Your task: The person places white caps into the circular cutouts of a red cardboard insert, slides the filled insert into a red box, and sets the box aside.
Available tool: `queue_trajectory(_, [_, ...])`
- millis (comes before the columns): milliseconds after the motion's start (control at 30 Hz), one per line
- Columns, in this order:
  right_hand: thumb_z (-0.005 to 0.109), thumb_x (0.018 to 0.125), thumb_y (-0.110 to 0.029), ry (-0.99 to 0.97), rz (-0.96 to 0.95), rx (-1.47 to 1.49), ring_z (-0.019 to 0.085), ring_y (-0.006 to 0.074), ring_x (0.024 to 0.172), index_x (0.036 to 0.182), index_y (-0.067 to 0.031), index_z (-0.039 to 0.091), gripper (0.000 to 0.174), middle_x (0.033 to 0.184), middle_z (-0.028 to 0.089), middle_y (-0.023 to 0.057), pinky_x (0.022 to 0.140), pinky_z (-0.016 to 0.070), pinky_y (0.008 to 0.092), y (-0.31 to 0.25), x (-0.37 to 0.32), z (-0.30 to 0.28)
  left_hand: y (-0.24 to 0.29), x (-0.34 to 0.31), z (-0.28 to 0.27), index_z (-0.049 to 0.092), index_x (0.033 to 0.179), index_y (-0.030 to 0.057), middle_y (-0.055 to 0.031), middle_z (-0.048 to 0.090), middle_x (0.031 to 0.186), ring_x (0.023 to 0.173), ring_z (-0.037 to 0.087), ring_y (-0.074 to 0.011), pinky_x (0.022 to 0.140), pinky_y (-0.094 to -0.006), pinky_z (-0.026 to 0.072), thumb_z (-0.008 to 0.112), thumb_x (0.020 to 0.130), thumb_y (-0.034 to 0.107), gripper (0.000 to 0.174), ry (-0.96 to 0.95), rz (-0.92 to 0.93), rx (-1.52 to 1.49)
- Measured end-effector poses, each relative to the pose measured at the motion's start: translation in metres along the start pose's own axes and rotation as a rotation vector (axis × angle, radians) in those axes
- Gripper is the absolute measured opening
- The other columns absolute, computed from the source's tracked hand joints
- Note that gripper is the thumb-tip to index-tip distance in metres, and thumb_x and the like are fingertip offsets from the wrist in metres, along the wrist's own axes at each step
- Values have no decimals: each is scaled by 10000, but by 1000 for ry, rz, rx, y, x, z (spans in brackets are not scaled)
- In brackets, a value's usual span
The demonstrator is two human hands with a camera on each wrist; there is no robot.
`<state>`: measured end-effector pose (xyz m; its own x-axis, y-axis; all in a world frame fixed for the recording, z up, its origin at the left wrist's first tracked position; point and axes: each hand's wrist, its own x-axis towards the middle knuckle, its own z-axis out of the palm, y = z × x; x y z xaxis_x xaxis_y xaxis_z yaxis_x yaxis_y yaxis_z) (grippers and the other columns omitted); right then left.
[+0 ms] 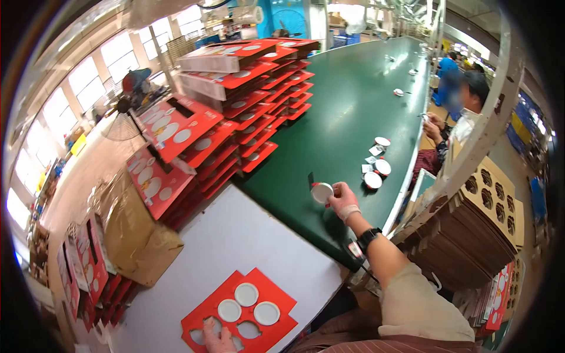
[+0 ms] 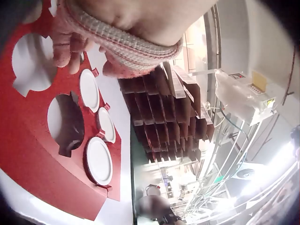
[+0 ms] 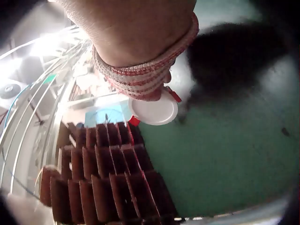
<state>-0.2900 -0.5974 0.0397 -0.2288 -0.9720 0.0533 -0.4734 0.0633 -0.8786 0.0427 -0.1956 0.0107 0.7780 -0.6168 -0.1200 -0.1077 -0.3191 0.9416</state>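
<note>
Over the green belt, my right hand [image 1: 344, 201] in a knitted glove grips a round container [image 1: 322, 192] with a white lid by its edge. Red clip-like tabs stick out beside that lid [image 3: 153, 110] in the right wrist view. My left hand [image 1: 218, 339], gloved too, rests at the cutouts of a red cardboard holder [image 1: 273, 289] on the white table. Its fingers [image 2: 62, 52] point down at the card, apart from one another. Three white-lidded containers [image 1: 246, 294] sit in cutouts of the holder; other cutouts, like the one [image 1: 249, 330] beside my left hand, show no lid.
Red printed cartons [image 1: 253, 106] stand stacked along the belt's left side. Several white-lidded containers [image 1: 382, 167] lie on the green belt [image 1: 329, 129]. Brown cardboard inserts [image 1: 465, 235] are piled at the right, behind a metal post. A person [image 1: 471, 112] sits across the belt.
</note>
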Motion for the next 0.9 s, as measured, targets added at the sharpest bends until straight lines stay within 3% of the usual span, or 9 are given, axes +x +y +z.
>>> queue_trajectory(33, [623, 704, -121, -178, -42, 176, 621, 216, 811, 973, -55, 544, 289, 870, 630, 102, 758, 487, 316, -11, -20, 5, 61, -22, 11, 487, 1177, 10, -81, 538, 1061, 614, 499, -100, 506, -221, 418, 507, 733, -32, 446, -30, 33, 78])
queue_trajectory(67, [621, 725, -98, -362, -79, 351, 623, 201, 828, 995, -48, 545, 285, 885, 632, 97, 772, 490, 307, -30, -44, 6, 63, -22, 12, 507, 1168, 13, -87, 546, 1041, 640, 509, -107, 554, -234, 435, 518, 736, -8, 433, -70, 127, 75])
queue_trajectory(100, [622, 737, -84, -415, -210, 237, 623, 190, 840, 1001, -40, 543, 279, 897, 632, 92, 778, 493, 302, -47, -71, 3, 68, -23, 13, 527, 1152, 15, -87, 553, 1041, 692, 530, -112, 623, -242, 448, 526, 744, 4, 408, -109, 282, 405])
queue_trajectory(133, [623, 750, -71, -470, -341, 128, 623, 179, 852, 1008, -33, 542, 273, 908, 632, 87, 785, 495, 298, -68, -101, -3, 68, -26, 18, 558, 1129, 46, -129, 570, 988, 764, 582, -190, 714, -300, 479, 599, 751, 67, 380, -123, 191, 339])
queue_trajectory(333, [692, 701, -86, -778, -816, 141, 599, 277, 812, 970, -47, 567, 299, 880, 613, 119, 729, 482, 354, -114, -217, -13, 138, -54, 38, 499, 1249, 87, -106, 505, 1213, 859, 583, -151, 732, -265, 508, 690, 697, -1, 591, -291, 564, 167])
queue_trajectory(400, [693, 699, -72, -860, -842, 180, 596, 287, 820, 975, -54, 567, 304, 882, 615, 120, 728, 481, 361, -128, -239, -20, 141, -58, 35, 511, 1238, 94, -109, 518, 1200, 873, 586, -172, 751, -271, 502, 695, 693, -3, 583, -256, 709, 240])
queue_trajectory(600, [690, 702, -58, -971, -909, 181, 601, 274, 820, 996, -52, 563, 320, 889, 610, 115, 731, 484, 345, -133, -265, -24, 136, -75, 10, 542, 1195, 97, -76, 613, 962, 821, 600, -193, 722, -280, 492, 696, 696, 1, 532, -297, 568, 92])
queue_trajectory(733, [697, 715, -40, -1186, -726, 188, 615, 199, 814, 1011, -27, 556, 329, 868, 613, 98, 737, 493, 309, -138, -272, -26, 132, -74, -7, 557, 1164, 117, -69, 579, 890, 701, 588, -181, 608, -277, 484, 683, 730, 46, 457, -367, 673, 217])
queue_trajectory(900, [660, 765, -36, -1331, -483, 239, 606, 141, 816, 1032, -21, 544, 292, 882, 616, 72, 732, 496, 288, -128, -284, -21, 119, -83, -13, 506, 1142, 100, -59, 572, 879, 700, 596, -141, 613, -264, 483, 663, 751, 51, 424, -510, 377, 128])
